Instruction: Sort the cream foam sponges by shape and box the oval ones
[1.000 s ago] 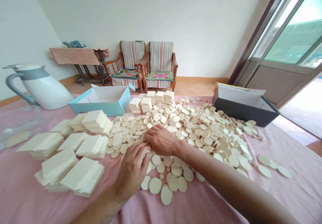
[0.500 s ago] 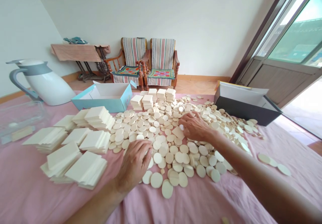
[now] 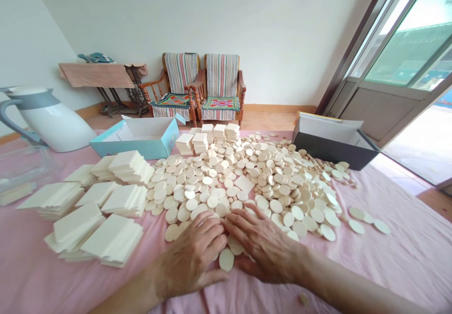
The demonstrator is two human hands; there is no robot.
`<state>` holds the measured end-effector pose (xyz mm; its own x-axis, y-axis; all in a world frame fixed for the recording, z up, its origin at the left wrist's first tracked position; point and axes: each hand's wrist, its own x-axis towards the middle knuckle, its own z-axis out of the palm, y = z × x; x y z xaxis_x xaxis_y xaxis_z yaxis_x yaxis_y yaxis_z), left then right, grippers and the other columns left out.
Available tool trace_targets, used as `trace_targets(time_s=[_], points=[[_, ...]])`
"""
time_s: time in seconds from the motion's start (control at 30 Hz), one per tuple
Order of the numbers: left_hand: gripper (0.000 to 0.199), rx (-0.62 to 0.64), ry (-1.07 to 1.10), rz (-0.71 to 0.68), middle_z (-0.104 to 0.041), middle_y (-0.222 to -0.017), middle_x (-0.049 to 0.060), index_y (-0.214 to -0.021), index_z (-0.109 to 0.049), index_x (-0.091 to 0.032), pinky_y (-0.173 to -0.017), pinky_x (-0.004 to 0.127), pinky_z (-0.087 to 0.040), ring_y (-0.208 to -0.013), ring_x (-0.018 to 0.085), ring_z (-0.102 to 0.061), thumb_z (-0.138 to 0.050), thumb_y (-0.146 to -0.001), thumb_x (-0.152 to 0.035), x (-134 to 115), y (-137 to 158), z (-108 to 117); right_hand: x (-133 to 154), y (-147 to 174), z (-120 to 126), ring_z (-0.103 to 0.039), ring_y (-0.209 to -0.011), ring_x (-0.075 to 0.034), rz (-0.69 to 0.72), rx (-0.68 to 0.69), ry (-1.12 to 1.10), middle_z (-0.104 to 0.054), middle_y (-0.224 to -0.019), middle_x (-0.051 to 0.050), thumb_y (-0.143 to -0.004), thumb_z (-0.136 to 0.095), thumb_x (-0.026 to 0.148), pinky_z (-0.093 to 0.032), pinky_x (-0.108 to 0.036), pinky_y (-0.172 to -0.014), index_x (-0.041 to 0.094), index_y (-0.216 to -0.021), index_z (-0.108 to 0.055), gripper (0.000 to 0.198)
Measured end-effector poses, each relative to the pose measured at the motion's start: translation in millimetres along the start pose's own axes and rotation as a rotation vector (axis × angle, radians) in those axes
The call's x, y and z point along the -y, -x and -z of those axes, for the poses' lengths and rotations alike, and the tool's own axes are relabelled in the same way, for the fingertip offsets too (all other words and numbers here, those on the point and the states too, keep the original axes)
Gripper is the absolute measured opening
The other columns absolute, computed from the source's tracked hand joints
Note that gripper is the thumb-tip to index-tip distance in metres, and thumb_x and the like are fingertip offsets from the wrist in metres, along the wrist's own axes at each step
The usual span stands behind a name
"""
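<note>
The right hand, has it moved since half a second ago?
Yes. The right hand has come back toward the person, away from the black box, and now lies flat beside the left hand on cream round discs.

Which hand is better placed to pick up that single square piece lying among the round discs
Probably the right hand: the square piece lies beyond its fingers, while the left hand rests flat further left.
</note>
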<state>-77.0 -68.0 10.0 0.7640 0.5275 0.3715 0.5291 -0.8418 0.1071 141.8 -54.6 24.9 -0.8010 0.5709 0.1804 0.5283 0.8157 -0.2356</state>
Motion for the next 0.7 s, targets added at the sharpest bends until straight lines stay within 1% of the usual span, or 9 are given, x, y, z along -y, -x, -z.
trace_targets(time_s=[0.07,0.1,0.17,0.23,0.33,0.43,0.5,0.57,0.7], points=[[0.027,0.038,-0.047,0.028,-0.063,-0.100,0.007,-0.103,-0.058,-0.017,-0.103,0.046,-0.039,-0.104,0.024,-0.055,-0.058,-0.086,-0.038,0,-3,-1,-10,3,-5,-0.041,-0.120,-0.025,-0.060,-0.019,0.078,-0.054,-0.125,-0.010,-0.083,-0.055,0.036,-0.018,-0.047,-0.109,0.021,-0.122,-0.050,0.042],[0.025,0.040,-0.070,0.046,-0.063,-0.102,0.007,-0.105,-0.057,-0.016,-0.103,0.046,-0.039,-0.104,0.024,-0.055,-0.058,-0.086,-0.032,1,-5,-1,-19,4,-5,-0.041,-0.120,-0.026,-0.097,-0.033,0.126,-0.054,-0.124,-0.010,-0.083,-0.055,0.032,-0.017,-0.048,-0.109,0.022,-0.118,-0.053,0.036],[0.024,0.026,-0.104,0.108,-0.062,-0.102,0.008,-0.105,-0.057,-0.015,-0.101,0.047,-0.040,-0.103,0.025,-0.054,-0.058,-0.086,-0.029,5,-9,-2,-41,7,-1,-0.044,-0.117,-0.025,-0.183,-0.066,0.213,-0.056,-0.119,-0.010,-0.084,-0.053,0.027,-0.020,-0.048,-0.107,0.021,-0.109,-0.057,0.027],[0.021,0.006,-0.114,0.204,-0.061,-0.100,0.008,-0.101,-0.058,-0.016,-0.097,0.047,-0.042,-0.100,0.025,-0.054,-0.059,-0.084,-0.029,11,-13,-2,-62,11,6,-0.047,-0.113,-0.025,-0.250,-0.097,0.278,-0.058,-0.115,-0.010,-0.085,-0.051,0.025,-0.024,-0.047,-0.104,0.020,-0.104,-0.058,0.021],[0.020,-0.049,-0.127,0.352,-0.061,-0.099,0.007,-0.100,-0.058,-0.016,-0.092,0.045,-0.043,-0.098,0.025,-0.054,-0.058,-0.085,-0.030,20,-22,-1,-90,15,18,-0.048,-0.111,-0.025,-0.342,-0.153,0.383,-0.057,-0.118,-0.011,-0.087,-0.046,0.022,-0.029,-0.046,-0.100,0.019,-0.101,-0.059,0.019],[0.030,-0.078,-0.156,0.423,-0.060,-0.107,0.008,-0.113,-0.055,-0.017,-0.092,0.043,-0.042,-0.102,0.025,-0.053,-0.059,-0.086,-0.030,31,-39,-1,-113,16,24,-0.050,-0.109,-0.027,-0.482,-0.245,0.469,-0.057,-0.121,-0.013,-0.086,-0.046,0.020,-0.032,-0.046,-0.095,0.018,-0.108,-0.058,0.025],[0.028,-0.046,-0.135,0.420,-0.061,-0.106,0.007,-0.113,-0.056,-0.019,-0.092,0.041,-0.042,-0.102,0.024,-0.053,-0.057,-0.087,-0.028,38,-56,-4,-124,16,23,-0.050,-0.109,-0.029,-0.559,-0.339,0.484,-0.057,-0.122,-0.014,-0.086,-0.047,0.022,-0.035,-0.046,-0.092,0.017,-0.116,-0.054,0.031],[0.018,0.015,-0.090,0.415,-0.062,-0.099,0.006,-0.102,-0.061,-0.019,-0.090,0.038,-0.043,-0.099,0.022,-0.054,-0.054,-0.087,-0.026,44,-76,-10,-131,16,19,-0.051,-0.109,-0.030,-0.597,-0.452,0.471,-0.056,-0.123,-0.015,-0.086,-0.047,0.024,-0.037,-0.045,-0.089,0.017,-0.121,-0.051,0.036],[0.016,0.157,-0.129,0.424,-0.063,-0.093,0.008,-0.092,-0.064,-0.017,-0.086,0.037,-0.045,-0.098,0.025,-0.054,-0.056,-0.081,-0.025,51,-111,-28,-133,17,9,-0.052,-0.108,-0.028,-0.591,-0.635,0.424,-0.058,-0.120,-0.013,-0.088,-0.047,0.026,-0.040,-0.043,-0.088,0.016,-0.119,-0.051,0.033]])
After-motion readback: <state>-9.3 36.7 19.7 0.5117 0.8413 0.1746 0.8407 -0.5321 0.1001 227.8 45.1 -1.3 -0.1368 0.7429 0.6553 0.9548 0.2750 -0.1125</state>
